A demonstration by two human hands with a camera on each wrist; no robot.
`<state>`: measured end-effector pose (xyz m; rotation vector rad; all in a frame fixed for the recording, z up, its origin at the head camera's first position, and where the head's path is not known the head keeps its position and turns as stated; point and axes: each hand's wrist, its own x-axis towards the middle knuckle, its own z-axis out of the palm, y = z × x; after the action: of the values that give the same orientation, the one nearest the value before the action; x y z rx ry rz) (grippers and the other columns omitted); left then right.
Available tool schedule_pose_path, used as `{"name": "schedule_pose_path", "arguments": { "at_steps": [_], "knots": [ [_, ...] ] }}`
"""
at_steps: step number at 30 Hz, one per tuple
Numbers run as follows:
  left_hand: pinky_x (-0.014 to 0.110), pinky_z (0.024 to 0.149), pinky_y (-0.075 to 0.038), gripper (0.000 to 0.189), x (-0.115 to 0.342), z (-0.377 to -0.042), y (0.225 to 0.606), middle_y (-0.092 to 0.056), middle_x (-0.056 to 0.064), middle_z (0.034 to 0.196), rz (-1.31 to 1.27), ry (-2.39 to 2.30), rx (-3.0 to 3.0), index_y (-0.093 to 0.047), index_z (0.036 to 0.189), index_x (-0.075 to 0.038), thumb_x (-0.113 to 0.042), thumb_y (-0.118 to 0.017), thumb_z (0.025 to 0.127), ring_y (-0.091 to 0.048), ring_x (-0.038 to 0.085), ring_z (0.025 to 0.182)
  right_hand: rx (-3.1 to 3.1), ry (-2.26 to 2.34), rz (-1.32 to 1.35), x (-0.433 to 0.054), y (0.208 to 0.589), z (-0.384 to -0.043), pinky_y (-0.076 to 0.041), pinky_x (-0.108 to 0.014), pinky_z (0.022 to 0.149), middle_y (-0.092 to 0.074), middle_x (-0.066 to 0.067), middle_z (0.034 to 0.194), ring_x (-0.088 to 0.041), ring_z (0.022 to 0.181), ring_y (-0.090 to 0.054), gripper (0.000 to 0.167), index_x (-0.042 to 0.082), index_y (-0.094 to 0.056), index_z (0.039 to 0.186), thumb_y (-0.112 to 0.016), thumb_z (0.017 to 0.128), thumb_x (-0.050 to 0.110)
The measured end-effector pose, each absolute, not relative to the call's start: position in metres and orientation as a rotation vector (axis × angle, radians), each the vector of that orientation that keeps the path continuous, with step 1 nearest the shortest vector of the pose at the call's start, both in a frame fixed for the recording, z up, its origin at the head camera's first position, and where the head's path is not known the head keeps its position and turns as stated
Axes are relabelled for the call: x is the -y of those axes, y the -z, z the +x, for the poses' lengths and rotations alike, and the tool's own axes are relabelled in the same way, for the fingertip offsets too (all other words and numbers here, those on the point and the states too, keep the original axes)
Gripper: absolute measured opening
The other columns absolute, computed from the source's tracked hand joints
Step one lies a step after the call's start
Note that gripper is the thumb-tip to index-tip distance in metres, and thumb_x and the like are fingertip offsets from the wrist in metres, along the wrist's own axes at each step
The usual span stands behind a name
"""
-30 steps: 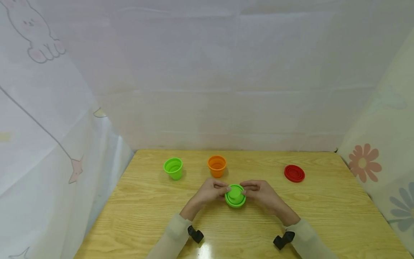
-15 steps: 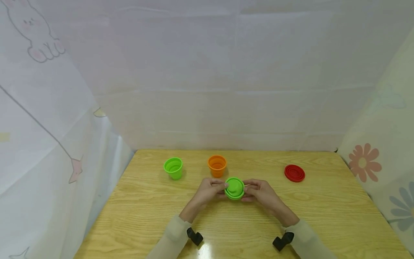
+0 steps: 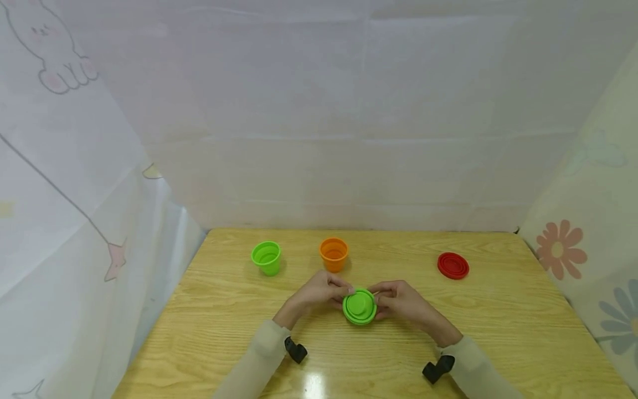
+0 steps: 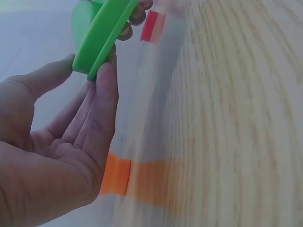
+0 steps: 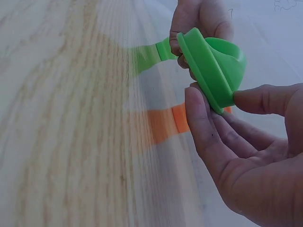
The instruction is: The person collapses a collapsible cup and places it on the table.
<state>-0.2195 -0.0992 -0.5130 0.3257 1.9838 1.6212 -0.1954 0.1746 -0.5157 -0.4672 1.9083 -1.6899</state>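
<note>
Between both hands is a green collapsible cup (image 3: 360, 306), mostly folded flat, with its base bulging toward the head camera. My left hand (image 3: 321, 289) pinches its left rim, the thumb on one face and fingers behind, as the left wrist view shows. On the opposite edge my right hand (image 3: 406, 303) pinches it the same way; the right wrist view shows the cup (image 5: 213, 71) tilted and held above the table. Just beyond my left hand an orange collapsible cup (image 3: 333, 254) stands expanded and upright.
Another green cup (image 3: 266, 258) stands expanded at the back left of the wooden table (image 3: 209, 332). A red collapsed cup (image 3: 453, 266) lies flat at the back right. White cloth (image 3: 319, 111) hangs behind the table and along both sides.
The green cup in both hands rose and tipped, then came back down nearer to me and slightly left. The hands kept their grip. The other cups stayed where they were.
</note>
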Motion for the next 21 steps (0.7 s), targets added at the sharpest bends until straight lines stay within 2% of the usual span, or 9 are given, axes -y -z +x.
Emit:
{"name": "schedule_pose_path", "arguments": {
  "at_steps": [7, 15, 21],
  "knots": [
    [0.043, 0.088, -0.067, 0.027, 0.103, -0.217, 0.516, -0.081, 0.013, 0.108, 0.282, -1.682, -1.959, -0.078, 0.118, 0.000, -0.020, -0.073, 0.101, -0.077, 0.016, 0.090, -1.921, 1.716, -0.395, -0.174, 0.517, -0.196, -0.068, -0.041, 0.089, -0.075, -0.022, 0.125, -0.020, 0.099, -0.077, 0.048, -0.012, -0.053, 0.145, -0.059, 0.105, 0.013],
    [0.045, 0.094, -0.065, 0.030, 0.102, -0.212, 0.521, -0.079, 0.020, 0.107, 0.162, -1.923, -1.849, -0.071, 0.122, 0.011, -0.012, -0.067, 0.104, -0.079, 0.021, 0.091, -1.833, 1.817, -0.304, -0.173, 0.519, -0.197, -0.066, -0.045, 0.094, -0.078, -0.019, 0.115, -0.029, 0.102, -0.078, 0.053, -0.012, -0.044, 0.151, -0.059, 0.105, 0.011],
    [0.044, 0.096, -0.064, 0.029, 0.096, -0.205, 0.526, -0.079, 0.015, 0.104, 0.124, -2.001, -1.739, -0.068, 0.122, 0.013, -0.010, -0.065, 0.104, -0.079, 0.023, 0.095, -1.844, 1.851, -0.280, -0.173, 0.519, -0.197, -0.065, -0.045, 0.096, -0.078, -0.020, 0.115, -0.032, 0.104, -0.077, 0.054, -0.012, -0.044, 0.150, -0.062, 0.105, 0.013]
  ]
}}
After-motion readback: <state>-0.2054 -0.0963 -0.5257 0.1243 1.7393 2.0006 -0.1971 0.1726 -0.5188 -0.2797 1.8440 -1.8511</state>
